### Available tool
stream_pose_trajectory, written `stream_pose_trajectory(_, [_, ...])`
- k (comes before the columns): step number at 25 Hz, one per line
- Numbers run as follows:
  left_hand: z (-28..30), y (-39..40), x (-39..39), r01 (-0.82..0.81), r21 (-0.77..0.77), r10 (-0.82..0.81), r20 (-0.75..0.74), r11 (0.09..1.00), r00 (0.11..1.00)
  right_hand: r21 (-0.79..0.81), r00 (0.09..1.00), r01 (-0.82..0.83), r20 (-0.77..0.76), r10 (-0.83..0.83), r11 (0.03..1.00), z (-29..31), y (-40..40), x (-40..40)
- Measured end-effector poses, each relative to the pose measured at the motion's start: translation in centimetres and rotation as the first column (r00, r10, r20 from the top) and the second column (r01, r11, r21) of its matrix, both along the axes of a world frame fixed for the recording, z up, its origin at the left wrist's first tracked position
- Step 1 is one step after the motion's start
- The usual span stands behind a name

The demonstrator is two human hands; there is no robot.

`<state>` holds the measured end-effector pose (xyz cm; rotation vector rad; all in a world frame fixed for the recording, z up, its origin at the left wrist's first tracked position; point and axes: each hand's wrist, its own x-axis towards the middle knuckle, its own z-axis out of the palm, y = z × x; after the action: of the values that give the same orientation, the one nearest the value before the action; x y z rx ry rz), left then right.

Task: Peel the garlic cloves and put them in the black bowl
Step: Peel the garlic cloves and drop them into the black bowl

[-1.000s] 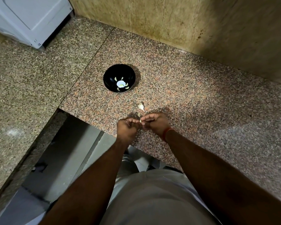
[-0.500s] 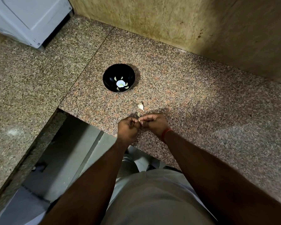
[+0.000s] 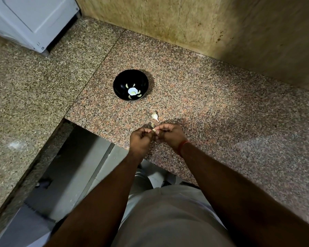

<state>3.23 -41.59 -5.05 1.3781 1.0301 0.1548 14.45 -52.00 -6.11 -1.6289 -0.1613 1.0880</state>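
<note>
The clove [image 3: 154, 130] is a small pale sliver, pinched between the fingertips of both hands just above the near edge of the counter [image 3: 212, 107]. Only its tip shows, so its long axis cannot be told. The left hand [image 3: 141, 139] is curled into a loose fist, thumb and forefinger gripping the clove from the left. The right hand [image 3: 169, 135] is curled too, its fingertips gripping the same clove from the right; a thin red band [image 3: 183, 146] circles that wrist.

A second clove [image 3: 155, 116], still in its papery white skin, lies on the counter just beyond the hands. It is teardrop-shaped, with its thin tail pointing toward the person and slightly right. A small pale scrap [image 3: 152, 125] lies between it and the hands.

The bowl [image 3: 120, 86] is round, glossy and black, standing well beyond the hands, with a white flower-shaped mark at its bottom. Several smooth, yellowish peeled cloves [image 3: 139, 95] lie curved around that mark.

The counter is polished speckled granite, pinkish-brown, meeting a greyer slab [image 3: 29, 82] at a straight seam on the left. Mottled yellow-brown stone [image 3: 194, 24] forms the wall behind. A white appliance [image 3: 30, 20] with a smooth panel sits at the far left corner. Grey floor [image 3: 70, 166] shows below the counter's edge.
</note>
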Motion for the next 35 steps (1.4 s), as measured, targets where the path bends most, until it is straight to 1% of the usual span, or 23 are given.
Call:
stream_pose_trajectory(3, [0.0, -0.2, -0.2, -0.057, -0.023, 0.057, 0.007, 0.998, 0.998, -0.008, 0.999, -0.019, 0.038, 0.019, 1.000, 0.2, -0.1, -0.1])
stream_pose_trajectory(6, [0.0, -0.3, -0.4, -0.080, -0.003, 0.080, 0.005, 0.997, 0.997, -0.003, 0.997, -0.045, 0.066, 0.045, 0.999, 0.4, -0.1, -0.2])
stream_pose_trajectory(10, [-0.1, -0.1, -0.4, -0.049, 0.059, 0.047, 0.025, 0.997, 0.999, 0.001, 0.994, -0.054, 0.091, 0.054, 0.999, 0.2, -0.1, -0.2])
stream_pose_trajectory(17, [-0.1, 0.4, -0.4, 0.068, 0.164, -0.071, 0.016, 0.984, 0.997, 0.005, 0.988, -0.056, 0.143, 0.055, 0.998, 0.1, -0.1, 0.0])
stream_pose_trajectory(22, [-0.5, 0.7, -0.5, 0.097, 0.162, -0.099, 0.003, 0.982, 0.995, -0.016, 0.982, -0.087, 0.169, 0.089, 0.996, 0.0, -0.3, 0.4])
stream_pose_trajectory(26, [-0.4, 0.6, -0.3, 0.088, 0.132, -0.089, 0.008, 0.987, 0.996, -0.034, 0.966, -0.128, 0.222, 0.133, 0.991, 0.5, -0.2, 0.6])
stream_pose_trajectory(31, [-0.7, 0.5, -0.4, 0.005, 0.072, -0.007, 0.019, 0.997, 1.000, -0.042, 0.943, -0.167, 0.285, 0.172, 0.985, 0.5, 0.0, 0.6])
stream_pose_trajectory(33, [-0.8, 0.4, -0.4, -0.038, 0.020, 0.038, 0.018, 0.999, 0.999, -0.043, 0.943, -0.168, 0.286, 0.173, 0.985, 0.4, 0.0, 0.6])
stream_pose_trajectory(35, [-0.7, 0.4, -0.3, -0.093, -0.064, 0.095, 0.026, 0.994, 0.995, -0.032, 0.949, -0.158, 0.270, 0.161, 0.987, 0.4, 0.0, 0.6])
